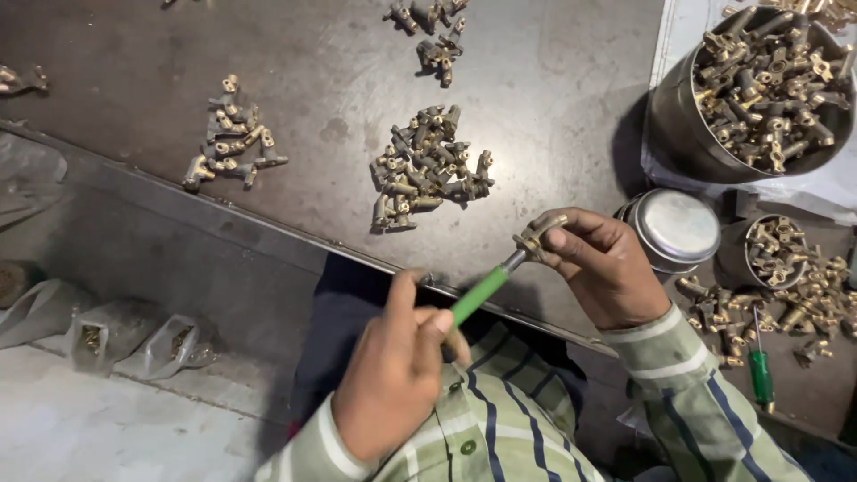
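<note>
Here, seen from the head camera, the left hand point(393, 375) is closed around the green handle of a screwdriver point(479, 295), whose metal shaft runs up and to the right into a small brass fitting point(538, 236). The right hand point(603, 266) pinches that fitting between thumb and fingertips, holding it above the near edge of the dark metal workbench point(553, 107). Both sleeves are pale green with dark blue stripes. On the bench, just beyond the hands, lies a central heap of brass fittings point(427, 170); a smaller heap point(232, 134) lies to the left of it, and another cluster point(433, 36) sits near the far edge. To the right stands a large round metal tub point(669, 116) filled with like parts, resting on a white sheet point(830, 192). Nearer the right hand is an upturned shiny tin point(674, 228), beside a small tin point(775, 253) of fittings and a loose scatter of fittings point(803, 303). A second green-handled screwdriver point(760, 368) lies by the right forearm. Clear plastic bags point(134, 339) rest on the floor at lower left.
</note>
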